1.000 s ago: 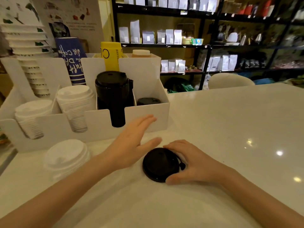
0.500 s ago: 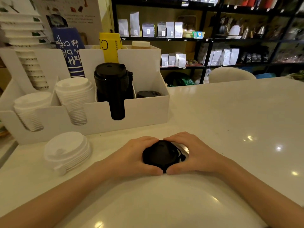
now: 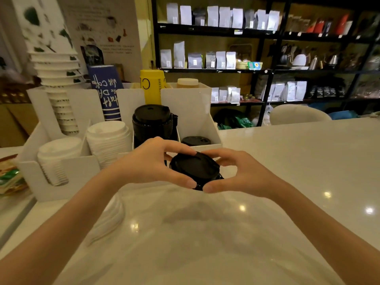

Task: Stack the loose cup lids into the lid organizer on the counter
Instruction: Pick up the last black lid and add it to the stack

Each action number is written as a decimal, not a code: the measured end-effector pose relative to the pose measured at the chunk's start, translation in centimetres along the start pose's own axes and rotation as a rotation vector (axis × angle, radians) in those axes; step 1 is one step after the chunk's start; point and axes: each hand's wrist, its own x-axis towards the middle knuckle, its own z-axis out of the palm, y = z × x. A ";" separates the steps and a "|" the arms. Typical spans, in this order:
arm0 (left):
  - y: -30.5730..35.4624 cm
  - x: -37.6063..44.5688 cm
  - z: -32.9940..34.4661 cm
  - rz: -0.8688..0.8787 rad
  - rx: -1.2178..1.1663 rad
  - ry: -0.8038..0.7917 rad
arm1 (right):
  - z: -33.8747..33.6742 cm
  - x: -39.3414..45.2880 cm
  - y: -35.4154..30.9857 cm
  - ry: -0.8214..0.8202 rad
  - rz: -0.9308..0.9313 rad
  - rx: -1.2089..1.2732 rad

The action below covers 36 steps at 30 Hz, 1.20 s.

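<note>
Shelving point(image 3: 257, 68) fills the far wall from 12 to 2 o'clock, lined with pale bags and kettles. White bench point(image 3: 287, 161) spreads across the lower picture, glossy with lamp reflections. At 10 o'clock on it stands the white lid organizer point(image 3: 59, 182), its slots open to the front. Tall paper cups point(image 3: 55, 79) rise at its back left, with a blue cup stack point(image 3: 107, 93) and a yellow cup stack point(image 3: 152, 89) beside them. Two slots at the left hold white lid stacks point(image 3: 107, 140), the next slot holds a tall black lid stack point(image 3: 152, 124), and the slot at the right end holds only a few black lids point(image 3: 196, 140) lying low.

At the centre, both hands hold a small stack of black lids point(image 3: 195, 169) above the bench, just in front of the organizer's right-end slot. The left hand point(image 3: 148, 163) has its fingers point(image 3: 176, 149) curled over the far rim and its thumb pressed to the near edge. The right hand point(image 3: 244, 173) mirrors it, thumb meeting the near edge at 6 o'clock, fingers closed on the far side. Loose white lids point(image 3: 115, 210), blurred, lie on the bench at 8 o'clock, partly hidden behind the left forearm.
</note>
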 end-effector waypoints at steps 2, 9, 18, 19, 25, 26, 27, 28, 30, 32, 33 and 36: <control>0.1 0.0 -1.4 0.006 -0.085 0.025 | -0.4 1.3 -0.8 0.034 -0.035 -0.016; -0.5 0.8 -5.5 0.004 -0.189 0.220 | -1.3 6.2 -3.0 0.167 -0.148 0.023; -2.2 1.4 -7.1 0.005 -0.345 0.519 | -0.2 11.0 -3.5 0.301 -0.226 0.217; -2.5 1.6 -7.1 -0.012 -0.341 0.548 | 0.1 11.5 -3.4 0.314 -0.225 0.222; -4.6 3.3 -6.5 -0.122 -0.245 0.616 | 1.4 13.4 -1.6 0.318 -0.193 0.219; -5.0 3.6 -6.4 -0.129 -0.214 0.616 | 1.5 13.6 -1.4 0.308 -0.184 0.207; -5.2 3.8 -6.3 -0.132 -0.174 0.619 | 1.6 13.7 -1.2 0.299 -0.177 0.199; -5.4 3.9 -6.3 -0.136 -0.132 0.622 | 1.6 13.8 -1.0 0.290 -0.174 0.194; -5.5 4.0 -6.2 -0.142 -0.074 0.623 | 1.8 13.9 -0.9 0.272 -0.170 0.186; -5.5 4.0 -6.2 -0.156 -0.049 0.623 | 1.8 13.9 -0.8 0.255 -0.160 0.183; -5.4 4.0 -6.2 -0.160 -0.038 0.625 | 1.9 14.0 -0.8 0.245 -0.154 0.187; -5.4 3.9 -6.2 -0.157 0.017 0.635 | 2.2 14.1 -0.8 0.209 -0.132 0.224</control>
